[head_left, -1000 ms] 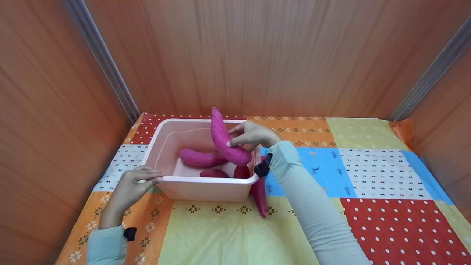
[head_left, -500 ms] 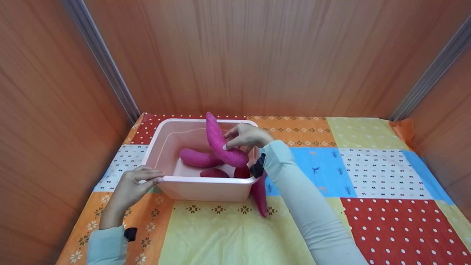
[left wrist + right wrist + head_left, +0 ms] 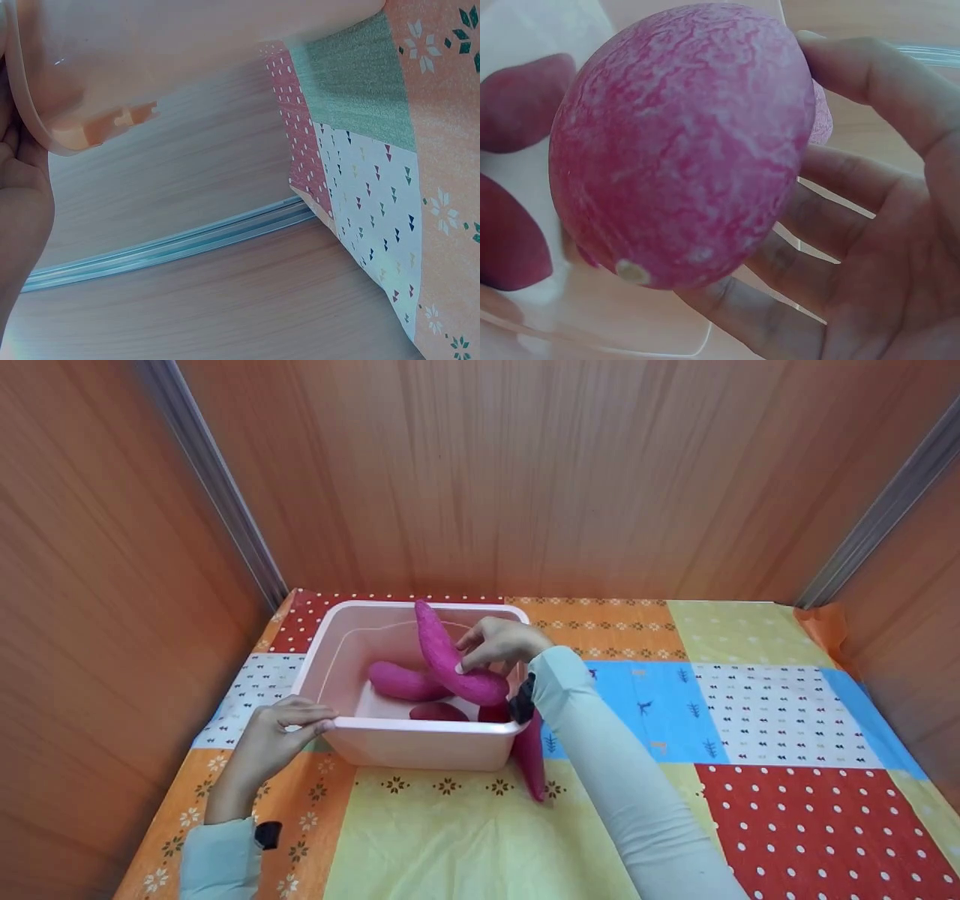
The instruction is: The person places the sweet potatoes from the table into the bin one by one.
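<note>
Between the thumb and fingers of my right hand [image 3: 504, 643] is a curved, bright pink sweet potato [image 3: 442, 652], tilted over the right part of a pale pink plastic tub [image 3: 427, 725]. The right wrist view shows its rounded, white-streaked end [image 3: 682, 150] in front of the palm. My left hand [image 3: 266, 742] pinches the tub's rim at the near left corner. Inside the tub lie another long pink sweet potato [image 3: 401, 681] and two darker red ones, one [image 3: 439, 711] partly hidden by the front wall, the other [image 3: 493, 712] under the held one.
A slender dark pink sweet potato [image 3: 530, 765] lies outside, against the tub's right side. Patchwork-print cloth [image 3: 780, 712] covers the table. Wood-grain panels [image 3: 480, 472] enclose the back and both sides.
My right hand has lowered the held sweet potato and moved it slightly left, deeper over the tub. The left hand stays on the rim.
</note>
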`<state>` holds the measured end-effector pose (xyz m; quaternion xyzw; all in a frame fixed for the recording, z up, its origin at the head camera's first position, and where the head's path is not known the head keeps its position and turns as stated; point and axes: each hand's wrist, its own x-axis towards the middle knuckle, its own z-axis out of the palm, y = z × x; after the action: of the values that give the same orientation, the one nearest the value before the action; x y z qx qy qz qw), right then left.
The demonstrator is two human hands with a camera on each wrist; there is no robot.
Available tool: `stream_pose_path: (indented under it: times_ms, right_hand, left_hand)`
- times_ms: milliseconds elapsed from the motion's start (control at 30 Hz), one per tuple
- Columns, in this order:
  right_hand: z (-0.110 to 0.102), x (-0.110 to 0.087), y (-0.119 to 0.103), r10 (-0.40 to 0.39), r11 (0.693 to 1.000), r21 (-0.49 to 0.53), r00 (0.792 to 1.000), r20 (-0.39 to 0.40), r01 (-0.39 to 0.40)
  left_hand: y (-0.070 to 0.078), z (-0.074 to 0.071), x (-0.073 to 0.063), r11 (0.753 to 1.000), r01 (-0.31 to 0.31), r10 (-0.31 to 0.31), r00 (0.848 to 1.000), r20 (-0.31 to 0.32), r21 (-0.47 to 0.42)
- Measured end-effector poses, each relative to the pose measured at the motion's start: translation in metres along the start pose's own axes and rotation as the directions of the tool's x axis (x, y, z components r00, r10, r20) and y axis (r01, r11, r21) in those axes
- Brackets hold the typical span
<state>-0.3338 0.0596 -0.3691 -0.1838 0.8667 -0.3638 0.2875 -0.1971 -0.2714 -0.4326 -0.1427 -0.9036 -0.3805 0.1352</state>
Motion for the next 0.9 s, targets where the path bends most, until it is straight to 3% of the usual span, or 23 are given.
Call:
stream_pose_path:
  times_ms: [900]
  right_hand:
    - [0.012, 0.003, -0.010, 0.003, 0.998, -0.065, 0.995, 0.097, 0.004]
  left_hand:
    - [0.003, 0.000, 0.000, 0.999, 0.037, -0.037, 0.999, 0.008, -0.005]
